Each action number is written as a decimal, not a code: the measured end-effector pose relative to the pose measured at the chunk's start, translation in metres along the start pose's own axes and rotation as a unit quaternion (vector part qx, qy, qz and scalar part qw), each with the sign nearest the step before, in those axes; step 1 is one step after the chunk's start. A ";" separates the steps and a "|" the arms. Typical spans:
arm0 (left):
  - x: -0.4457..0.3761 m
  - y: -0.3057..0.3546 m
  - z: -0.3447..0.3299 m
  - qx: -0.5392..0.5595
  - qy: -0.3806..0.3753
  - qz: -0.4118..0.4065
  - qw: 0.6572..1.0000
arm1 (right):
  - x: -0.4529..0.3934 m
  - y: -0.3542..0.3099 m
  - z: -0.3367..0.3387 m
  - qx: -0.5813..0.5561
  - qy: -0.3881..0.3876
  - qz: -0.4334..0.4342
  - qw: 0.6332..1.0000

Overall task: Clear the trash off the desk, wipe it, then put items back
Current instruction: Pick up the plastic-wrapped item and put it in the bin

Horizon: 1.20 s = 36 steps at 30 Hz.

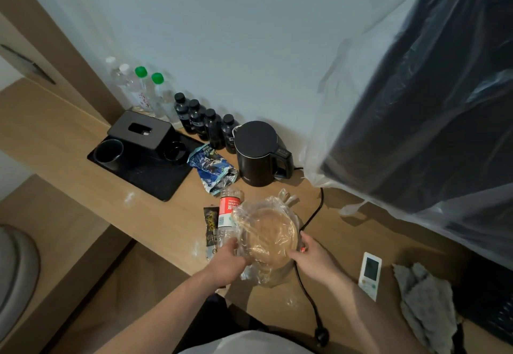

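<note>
Two bare hands are closed on a clear plastic bag [266, 231] that sits on the wooden bench [69, 137], in front of the black kettle [256, 153]. The left hand [226, 259] is curled around the bag's left edge, its grip shut on the plastic; the right hand [311, 256] is pinched on the bag's right edge. A round tan dish, possibly a paper bowl, is seen through the plastic.

Just left of the bag, nearer than the kettle, a crushed water bottle [229, 209] with a red label is laid on its side, touching the bag, and a dark snack wrapper [211, 228] lies beside it. A crumpled blue packet [212, 167] is found just left of the kettle. Further left of the kettle, a black tray [155, 178] carries a black tissue box [140, 131] and a black cup [108, 152].

Behind and left of the kettle, four small dark bottles [205, 123] are lined against the wall, with taller clear bottles [144, 90] beyond them. The kettle's black cord [305, 284] is trailed toward the near edge, passing under the right hand. Right of the kettle and nearer, a white remote [369, 274] and a grey cloth [424, 303] are laid flat. A screen wrapped in clear film [430, 98] stands right of the kettle.
</note>
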<state>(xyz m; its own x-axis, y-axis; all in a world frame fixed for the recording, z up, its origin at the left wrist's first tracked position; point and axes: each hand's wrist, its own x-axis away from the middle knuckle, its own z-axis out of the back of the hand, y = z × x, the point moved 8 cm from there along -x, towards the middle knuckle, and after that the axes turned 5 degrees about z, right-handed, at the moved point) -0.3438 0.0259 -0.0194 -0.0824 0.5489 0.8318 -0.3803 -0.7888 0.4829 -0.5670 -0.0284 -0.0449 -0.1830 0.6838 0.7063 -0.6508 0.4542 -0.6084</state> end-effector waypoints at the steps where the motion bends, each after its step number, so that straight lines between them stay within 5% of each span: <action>1: 0.000 0.001 -0.002 0.000 0.000 0.001 1.000 | -0.002 0.002 -0.003 -0.004 -0.003 -0.002 1.000; 26: 0.070 0.003 0.018 0.095 0.043 -0.103 0.989 | 0.066 -0.001 0.020 -0.104 0.071 0.085 0.988; 36: 0.111 0.014 0.040 0.031 0.083 -0.173 0.981 | 0.113 -0.012 0.005 -0.150 0.122 0.109 0.975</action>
<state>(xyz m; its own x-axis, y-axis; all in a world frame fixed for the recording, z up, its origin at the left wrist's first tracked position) -0.3217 0.0650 0.0907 -0.1094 0.8198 0.5622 -0.3565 -0.5603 0.7477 -0.5835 0.0406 0.0444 -0.0887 0.8811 0.4645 -0.3653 0.4051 -0.8381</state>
